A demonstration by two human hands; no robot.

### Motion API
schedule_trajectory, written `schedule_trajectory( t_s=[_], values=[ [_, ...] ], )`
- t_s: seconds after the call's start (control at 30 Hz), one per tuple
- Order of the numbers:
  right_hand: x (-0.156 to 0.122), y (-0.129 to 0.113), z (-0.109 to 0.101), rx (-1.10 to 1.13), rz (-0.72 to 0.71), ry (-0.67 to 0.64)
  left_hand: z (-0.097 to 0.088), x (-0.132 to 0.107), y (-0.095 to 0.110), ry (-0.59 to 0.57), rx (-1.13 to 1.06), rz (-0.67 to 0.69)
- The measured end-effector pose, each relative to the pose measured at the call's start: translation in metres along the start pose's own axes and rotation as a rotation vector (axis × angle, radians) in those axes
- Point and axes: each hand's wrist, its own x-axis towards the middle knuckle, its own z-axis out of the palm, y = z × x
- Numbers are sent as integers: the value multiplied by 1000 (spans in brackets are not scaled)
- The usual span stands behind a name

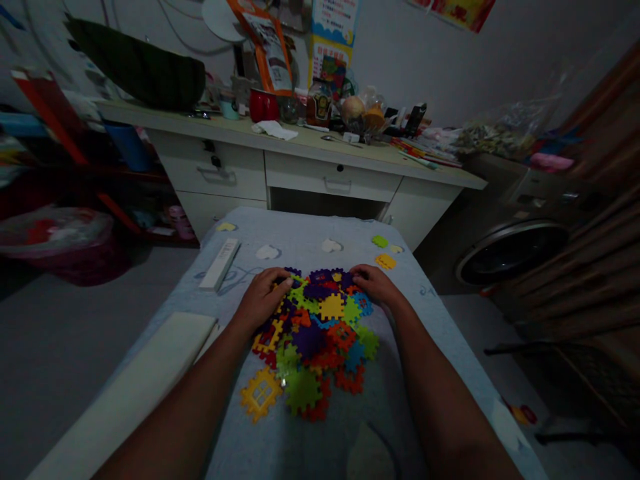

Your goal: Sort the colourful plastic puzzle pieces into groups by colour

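A loose pile of colourful plastic interlocking tiles [331, 307] with toothed edges lies on the cloth-covered surface before me. The tiles are purple, green, yellow, orange, red and blue, some with window-like cut-outs. My left hand [264, 298] rests against the pile's far left side, its fingers curved over the tiles and the thumb apart. At the far right corner, my right hand [376, 284] touches purple tiles with its fingertips, and its other fingers are partly hidden. A yellow window tile [261, 394] lies at the near left edge of the pile.
Beyond the pile, a green tile [379, 241] and an orange-yellow tile [385, 261] lie apart. A white box [219, 265] is at the left. A cluttered desk [305, 143] stands behind, with a washing machine [505, 220] to the right and a pink bin [75, 257] to the left.
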Motion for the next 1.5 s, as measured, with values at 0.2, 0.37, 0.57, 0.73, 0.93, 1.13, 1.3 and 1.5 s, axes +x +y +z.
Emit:
schedule_trajectory(
  t_s=[0.2, 0.37, 0.57, 0.73, 0.93, 1.13, 1.3, 1.5],
  values=[
    [-2, 7, 0, 400, 77, -18, 0, -1, 2, 9, -10, -17],
    [-3, 13, 0, 752, 127, 87, 1, -3, -2, 35, -80, -48],
    [5, 21, 1, 822, 149, 259, 0, -1, -6, 28, -67, -40],
    [10, 25, 4, 820, 142, 312, 1, -1, -6, 24, -43, -34],
    [28, 20, 4, 762, 197, 363, 4, -1, -7, 31, -25, -46],
    [74, -8, 14, 692, 199, 393, 4, -1, -7, 42, 9, -41],
    [108, -18, 29, 691, 269, 411, 3, -2, -4, 32, 15, -31],
    [111, -8, 34, 619, 200, 340, 1, -2, -2, 33, 4, -31]
  ],
)
